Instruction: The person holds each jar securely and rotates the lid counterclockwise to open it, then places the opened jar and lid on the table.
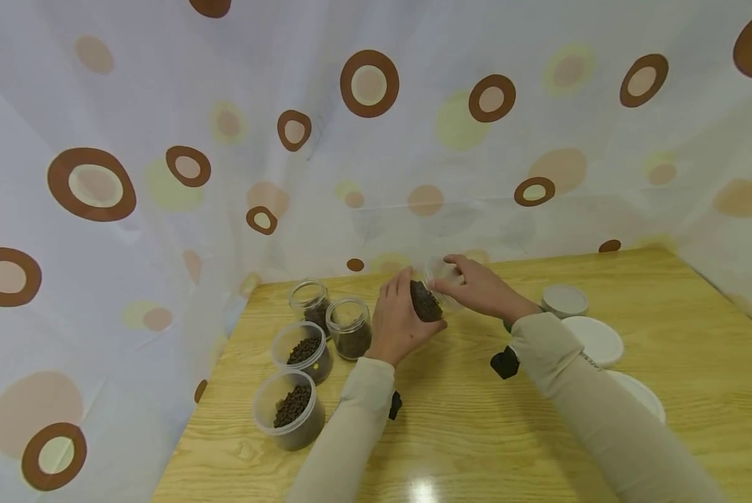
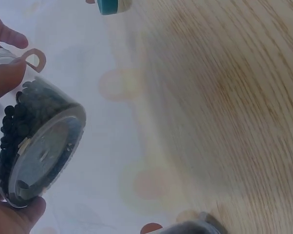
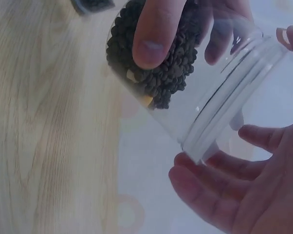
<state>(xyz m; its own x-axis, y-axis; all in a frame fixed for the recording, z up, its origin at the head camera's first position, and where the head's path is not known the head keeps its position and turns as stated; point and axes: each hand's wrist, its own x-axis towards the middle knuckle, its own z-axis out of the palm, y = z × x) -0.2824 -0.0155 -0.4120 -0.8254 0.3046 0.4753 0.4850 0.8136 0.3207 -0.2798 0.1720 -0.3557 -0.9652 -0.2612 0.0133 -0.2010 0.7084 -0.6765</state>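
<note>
A clear jar [image 1: 426, 302] partly filled with small dark brown pellets [image 3: 171, 73] is held up above the table, tilted on its side. My left hand [image 1: 401, 318] grips it round the body near its base, thumb and fingers on opposite sides. My right hand [image 1: 481, 288] has its fingers and thumb curved around the jar's mouth end, touching the rim [image 3: 224, 105]. Whether a clear lid sits on that mouth, I cannot tell. The left wrist view shows the jar's round base [image 2: 46, 156] facing the camera, with pellets against the wall.
To the left stand two clear jars [image 1: 348, 328] with dark contents and two plastic tubs [image 1: 300, 374] of brown pellets. White round lids [image 1: 595, 340] lie at the right on the wooden table [image 1: 463, 433]. A dotted curtain [image 1: 413, 161] hangs behind.
</note>
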